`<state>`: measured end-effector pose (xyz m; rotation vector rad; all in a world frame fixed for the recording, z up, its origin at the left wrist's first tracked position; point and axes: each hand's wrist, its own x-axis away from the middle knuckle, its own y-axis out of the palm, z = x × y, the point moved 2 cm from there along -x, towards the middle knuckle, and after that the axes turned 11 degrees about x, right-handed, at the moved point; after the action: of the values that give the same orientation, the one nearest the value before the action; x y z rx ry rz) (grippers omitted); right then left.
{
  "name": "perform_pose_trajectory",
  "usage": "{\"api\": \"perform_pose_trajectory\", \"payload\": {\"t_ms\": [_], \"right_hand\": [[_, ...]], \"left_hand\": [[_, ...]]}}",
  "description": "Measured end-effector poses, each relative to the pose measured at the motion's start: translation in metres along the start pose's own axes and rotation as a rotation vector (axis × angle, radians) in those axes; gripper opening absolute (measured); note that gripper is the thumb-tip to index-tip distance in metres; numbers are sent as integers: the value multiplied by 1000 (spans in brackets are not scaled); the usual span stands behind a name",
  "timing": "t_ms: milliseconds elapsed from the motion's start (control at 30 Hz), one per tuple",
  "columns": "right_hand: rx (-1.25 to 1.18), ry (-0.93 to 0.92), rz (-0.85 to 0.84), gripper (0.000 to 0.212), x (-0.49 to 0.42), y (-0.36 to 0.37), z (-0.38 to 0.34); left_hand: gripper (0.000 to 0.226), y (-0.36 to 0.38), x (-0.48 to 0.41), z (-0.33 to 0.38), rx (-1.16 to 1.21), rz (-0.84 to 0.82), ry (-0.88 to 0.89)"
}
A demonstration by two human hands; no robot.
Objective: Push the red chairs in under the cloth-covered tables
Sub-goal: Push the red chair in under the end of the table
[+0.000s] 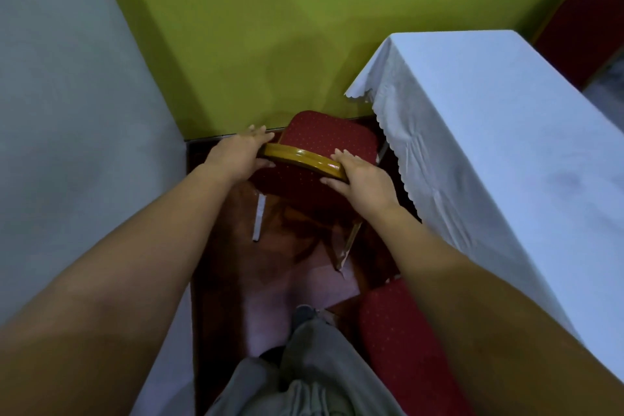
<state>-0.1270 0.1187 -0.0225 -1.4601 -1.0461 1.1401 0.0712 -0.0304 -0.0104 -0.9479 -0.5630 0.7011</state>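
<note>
So, status from the head view:

Chair: red chair (329,138) stands in the aisle, centre of view, near the green wall (270,27); seat points away from the person and it is not under any table yet.
Back rail: gold top rail (300,159) curves across the chair back; rigid and glossy (could be slick under a palm).
Left hand (238,155): wrapped over the left end of the rail, fingers over the far side, thumb on the near side, closed on it.
Right hand (363,182): clamped on the right end of the rail the same way, fingers spread over the top.
Handling: padded seat on thin metal legs (258,218), so I'd judge it light and stiff; the cushion gives, the frame does not. Rail ends are the sensible grip for steering both sides.
Right table: table with white cloth (489,145) is just beside the chair on the right; scalloped hem hangs low, and a chair leg could snag it.
Left table: second cloth-covered surface (67,111) fills the left side.
Other chairs: another red seat (405,348) sits near, at the right table's edge, partly behind the right forearm; a further red chair (587,34) at far right.
Floor: dark polished floor (270,280), likely slides easily.
</note>
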Motion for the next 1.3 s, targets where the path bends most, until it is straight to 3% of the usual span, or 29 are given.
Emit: {"api": "perform_pose_trajectory", "payload": {"t_ms": [200,433,667,900,1300], "right_hand": [[-68,-114,11,58,24,-1,-26],[-110,-53,-19,71,30,2,-25],[-43,-90,56,70,25,5,-25],[-50,-77,40,70,18,3,-21],[-117,15,78,62,26,7,-28]], "left_hand": [[87,10,25,-29,173,-19,-19],[71,22,42,-34,387,84,-44],[74,15,39,-33,407,21,-63],[74,23,19,-12,363,113,-194],[70,20,0,-11,350,78,-157]]}}
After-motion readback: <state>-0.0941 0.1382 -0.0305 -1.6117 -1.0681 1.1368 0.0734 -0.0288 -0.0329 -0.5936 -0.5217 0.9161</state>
